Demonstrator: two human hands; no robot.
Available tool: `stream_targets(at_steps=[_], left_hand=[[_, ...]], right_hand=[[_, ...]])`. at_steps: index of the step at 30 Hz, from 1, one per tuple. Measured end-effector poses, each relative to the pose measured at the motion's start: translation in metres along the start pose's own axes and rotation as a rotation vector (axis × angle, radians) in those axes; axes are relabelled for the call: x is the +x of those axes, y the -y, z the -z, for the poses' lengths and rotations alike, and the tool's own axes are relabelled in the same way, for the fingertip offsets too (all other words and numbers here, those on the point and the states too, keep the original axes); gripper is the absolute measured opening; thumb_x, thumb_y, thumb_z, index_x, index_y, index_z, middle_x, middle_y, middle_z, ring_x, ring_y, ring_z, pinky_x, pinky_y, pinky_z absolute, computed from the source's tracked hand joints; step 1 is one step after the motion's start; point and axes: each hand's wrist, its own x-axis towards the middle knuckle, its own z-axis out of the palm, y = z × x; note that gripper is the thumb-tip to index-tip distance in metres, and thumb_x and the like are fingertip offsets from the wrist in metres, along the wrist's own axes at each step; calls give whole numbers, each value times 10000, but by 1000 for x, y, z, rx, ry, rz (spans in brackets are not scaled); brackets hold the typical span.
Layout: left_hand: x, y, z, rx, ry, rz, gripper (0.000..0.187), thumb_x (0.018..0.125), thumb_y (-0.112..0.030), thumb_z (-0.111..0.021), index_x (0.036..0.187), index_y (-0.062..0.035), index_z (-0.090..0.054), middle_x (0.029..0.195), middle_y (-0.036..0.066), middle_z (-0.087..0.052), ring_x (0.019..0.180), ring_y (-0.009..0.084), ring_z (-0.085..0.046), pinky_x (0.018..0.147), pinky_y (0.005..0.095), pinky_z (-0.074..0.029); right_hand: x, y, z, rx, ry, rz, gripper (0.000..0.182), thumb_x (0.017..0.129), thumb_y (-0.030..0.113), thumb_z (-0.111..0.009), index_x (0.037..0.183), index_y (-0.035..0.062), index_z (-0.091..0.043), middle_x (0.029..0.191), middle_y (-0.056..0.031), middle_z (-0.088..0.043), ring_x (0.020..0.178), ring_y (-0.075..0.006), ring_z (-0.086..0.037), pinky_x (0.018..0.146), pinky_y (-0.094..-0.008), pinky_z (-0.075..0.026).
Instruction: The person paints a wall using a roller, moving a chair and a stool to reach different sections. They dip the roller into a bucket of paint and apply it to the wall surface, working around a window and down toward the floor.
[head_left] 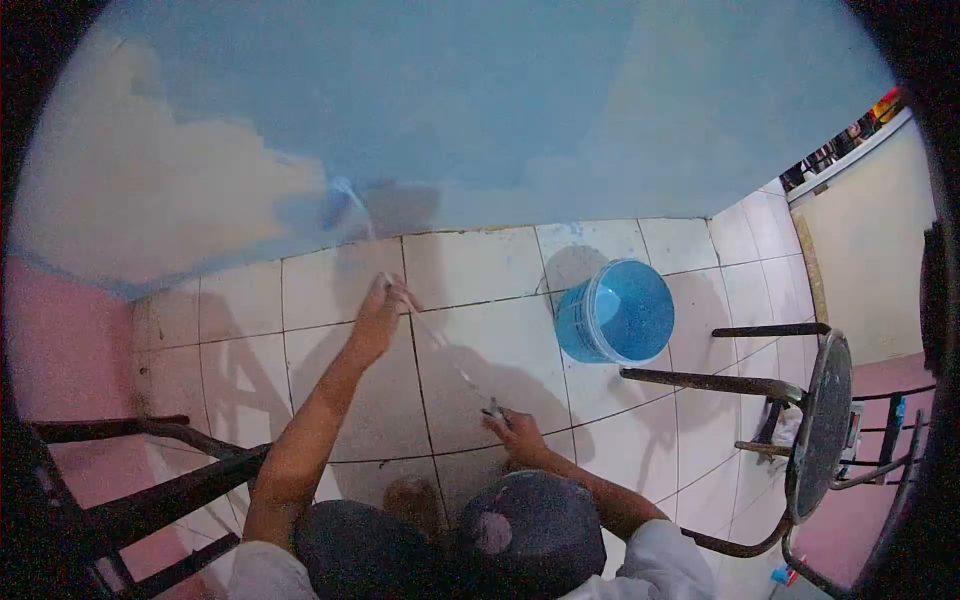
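Note:
A long pale pole [440,345] slants across the middle, its roller head [343,186] against the wall, where blue paint meets a cream patch. My left hand [385,305] is closed round the upper part of the pole. Lower down, my right hand [515,432] grips its near end. To the right of the pole, a blue paint bucket [615,312] stands on the tiles, its inside blue.
A dark metal chair or stool [820,425] is at the right, its legs pointing toward the bucket. Dark metal bars [180,490] stand at the lower left. The wall [450,90] meets the tiled floor [480,262]. Colourful items [845,140] line the upper right.

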Motion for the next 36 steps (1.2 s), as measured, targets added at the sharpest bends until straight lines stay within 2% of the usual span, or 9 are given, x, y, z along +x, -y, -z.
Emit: stream_targets(at_steps=[2, 5, 7, 9, 17, 21, 23, 27, 36], left_hand=[[0, -8, -15, -62, 116, 112, 332, 970, -383, -317, 989, -66, -412, 839, 75, -575, 744, 130, -493, 656, 276, -420], [12, 1, -29, -111, 114, 142, 309, 957, -349, -375, 1028, -56, -445, 883, 67, -595, 747, 138, -494, 661, 299, -422], [12, 6, -27, -66, 81, 64, 312, 950, -350, -396, 1030, -57, -467, 902, 53, -590, 746, 130, -479, 682, 295, -414], [20, 10, -19, -80, 9, -60, 321, 940, -380, -421, 1031, -78, -479, 886, 33, -575, 746, 123, -457, 713, 285, -400], [3, -47, -12, -58, -11, -46, 320, 937, -393, -436, 1027, -87, -462, 884, 43, -585, 792, 112, -496, 701, 278, -400], [-3, -44, -28, -73, 85, -5, 290, 928, -379, -456, 986, -95, -445, 885, 50, -590, 792, 117, -517, 681, 269, -399], [-2, -27, -34, -93, 158, 43, 258, 930, -343, -459, 988, -94, -423, 890, 60, -591, 790, 129, -528, 680, 274, -403], [-14, -35, -73, -176, 322, 59, 225, 935, -271, -464, 1032, -75, -412, 922, 92, -590, 851, 162, -552, 718, 300, -425], [-24, -34, -99, -261, 546, 135, 385, 941, -223, -462, 1238, -17, -329, 1092, 145, -584, 974, 201, -545, 885, 346, -411]], right_hand=[[-16, -3, 12, 78, 67, -168, 345, 936, 292, -429, 1179, 68, -528, 1070, -204, -579, 955, -325, -575, 812, -441, -433], [-5, -66, -14, -211, -214, 340, 371, 933, 341, -432, 1138, 59, -559, 1006, -197, -605, 905, -332, -593, 793, -414, -451], [2, -19, 17, 106, -124, -75, 412, 912, 396, -458, 1097, 48, -581, 889, -188, -626, 819, -347, -607, 756, -415, -462], [17, -20, 21, 75, -286, 186, 443, 889, 437, -487, 1034, 34, -598, 761, -180, -618, 734, -352, -609, 718, -433, -461], [25, -13, 32, 97, -42, -14, 400, 893, 417, -493, 987, 43, -601, 715, -165, -603, 661, -303, -598, 629, -428, -456], [-1, -30, 15, 201, -119, 54, 313, 898, 334, -508, 1022, 63, -602, 700, -157, -598, 659, -245, -612, 602, -418, -459], [-21, -40, 5, -61, -335, 242, 305, 892, 324, -519, 1010, 54, -599, 699, -153, -596, 659, -248, -611, 614, -404, -465], [-50, -67, -3, 125, -104, -148, 317, 879, 324, -534, 1007, 39, -584, 774, -162, -621, 718, -268, -620, 666, -397, -475], [-86, -56, -2, 475, -42, -137, 351, 853, 308, -574, 1069, 45, -487, 911, -156, -630, 840, -281, -622, 737, -388, -470]])
